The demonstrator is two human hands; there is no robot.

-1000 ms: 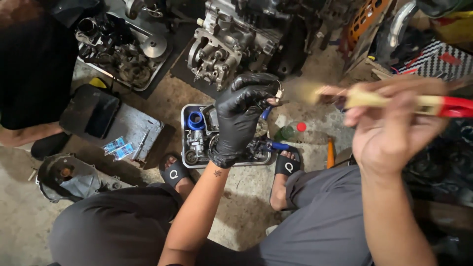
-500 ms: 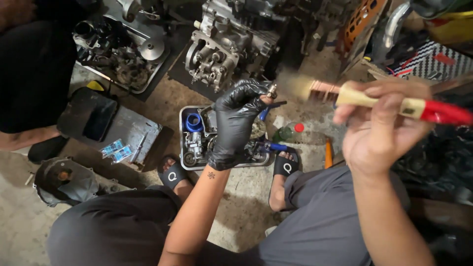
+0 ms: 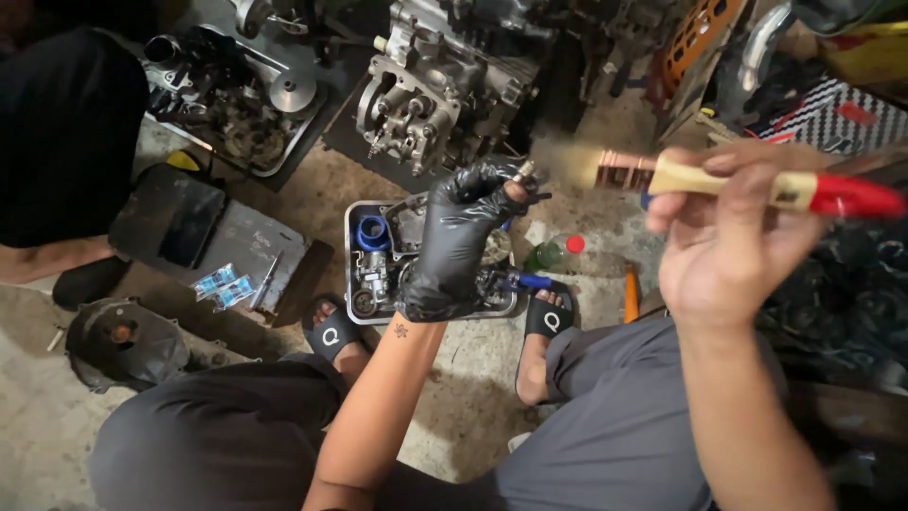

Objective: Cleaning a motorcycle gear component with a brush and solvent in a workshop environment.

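Since a second ago the bare right hand (image 3: 733, 251), closed on the brush (image 3: 728, 180), has drawn its bristles nearer the small part, seemingly metal, pinched by the gloved left hand (image 3: 454, 237) above the tray (image 3: 352, 265).

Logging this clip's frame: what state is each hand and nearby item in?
Left hand, black glove: raised, pinching a small metal part.
Right hand, bare: gripping the wooden paintbrush with red handle end, held level, bristles toward the part.
Metal tray: on floor, holding engine pieces.
Green bottle with red cap: lying down, capped.
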